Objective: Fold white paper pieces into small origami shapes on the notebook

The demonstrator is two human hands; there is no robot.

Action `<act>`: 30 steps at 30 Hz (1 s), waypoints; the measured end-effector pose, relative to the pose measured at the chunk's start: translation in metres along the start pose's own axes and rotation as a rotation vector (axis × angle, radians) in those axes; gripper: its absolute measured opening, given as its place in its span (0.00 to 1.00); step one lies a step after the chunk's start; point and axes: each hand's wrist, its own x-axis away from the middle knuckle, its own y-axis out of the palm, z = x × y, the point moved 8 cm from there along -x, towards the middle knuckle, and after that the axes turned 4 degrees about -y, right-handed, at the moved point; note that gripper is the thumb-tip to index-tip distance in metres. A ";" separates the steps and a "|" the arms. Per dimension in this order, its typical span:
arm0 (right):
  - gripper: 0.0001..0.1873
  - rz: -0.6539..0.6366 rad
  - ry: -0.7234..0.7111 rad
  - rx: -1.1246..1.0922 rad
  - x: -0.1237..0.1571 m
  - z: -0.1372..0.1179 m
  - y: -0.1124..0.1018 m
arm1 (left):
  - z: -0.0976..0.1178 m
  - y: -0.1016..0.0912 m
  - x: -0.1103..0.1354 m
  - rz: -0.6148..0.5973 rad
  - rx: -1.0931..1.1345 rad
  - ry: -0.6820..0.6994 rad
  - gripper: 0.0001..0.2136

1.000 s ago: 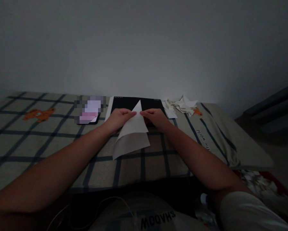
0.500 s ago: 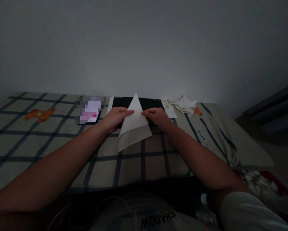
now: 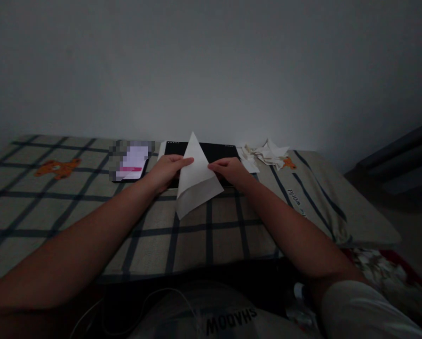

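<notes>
A white sheet of paper [image 3: 197,172], folded to a pointed tip at the top with a wider flap below, is held up between my two hands. My left hand [image 3: 169,168] pinches its left edge, thumb lying on the front face. On the opposite edge my right hand [image 3: 228,168] grips the paper between thumb and fingertips. Behind the paper lies a flat black board or pad [image 3: 218,149] with small white marks along its top edge; the paper and my hands hide part of it.
A lit phone [image 3: 135,162], partly blurred, lies to the left on the checked cloth [image 3: 98,207]. Crumpled and folded paper [image 3: 267,153] sits right of the board. A wall [image 3: 211,70] rises behind. At lower right are a clear bottle [image 3: 300,306] and a heap of pale scraps [image 3: 383,273].
The paper has tilted slightly, its tip shifting left and up and its lower flap turning a little. Both hands keep their hold, the left one moving slightly left and up.
</notes>
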 end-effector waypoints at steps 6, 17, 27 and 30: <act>0.14 0.000 0.018 -0.040 -0.001 0.004 0.001 | -0.002 -0.004 -0.004 0.007 -0.035 0.010 0.12; 0.13 0.057 0.015 0.035 -0.005 0.007 -0.011 | -0.001 -0.001 -0.006 -0.063 0.031 -0.024 0.09; 0.13 0.137 0.001 0.023 -0.008 0.010 -0.019 | -0.001 -0.004 -0.006 -0.092 -0.003 -0.074 0.07; 0.13 0.159 0.007 0.009 -0.007 0.008 -0.022 | -0.002 -0.002 -0.004 -0.117 -0.001 -0.104 0.05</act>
